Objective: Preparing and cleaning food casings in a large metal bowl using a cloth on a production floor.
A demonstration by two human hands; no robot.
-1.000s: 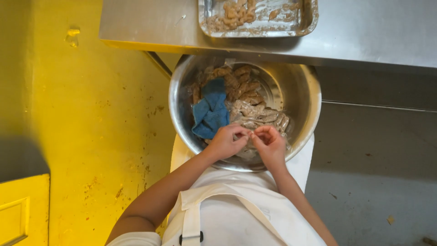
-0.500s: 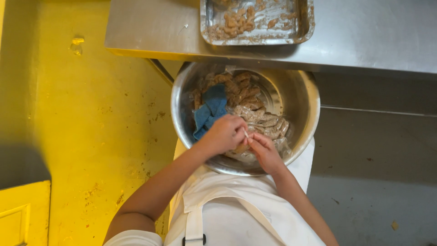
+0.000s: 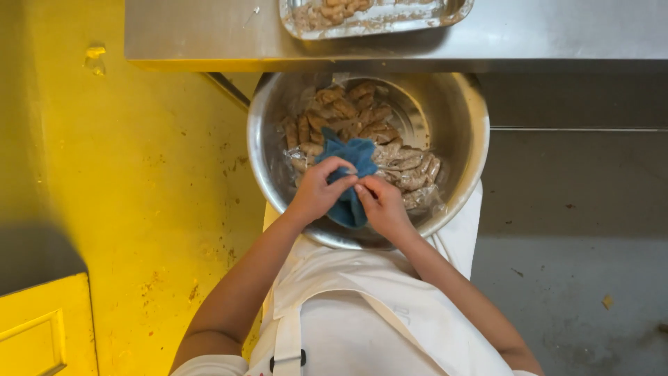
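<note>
Hands meet over the near rim of the round steel bowl (image 3: 465, 104): left hand (image 3: 319, 189) and right hand (image 3: 381, 203) both pinch the crumpled blue cloth (image 3: 351, 182), seemingly wiping fingers; brown breaded pieces (image 3: 351, 115) fill the bowl's far side.

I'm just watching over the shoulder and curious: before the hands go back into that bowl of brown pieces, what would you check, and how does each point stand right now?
1. Both hands on the cloth: ok. The left hand and right hand both grip the blue cloth.
2. Cloth over the bowl: ok. It hangs inside the rim of the metal bowl.
3. Hands wiped clean: cannot tell; the fingers are partly wrapped in cloth.
4. Brown pieces all inside the bowl: ok, heaped toward the far side.
5. Tray safely on the steel counter: cannot tell; the picture's top edge cuts it off.
</note>
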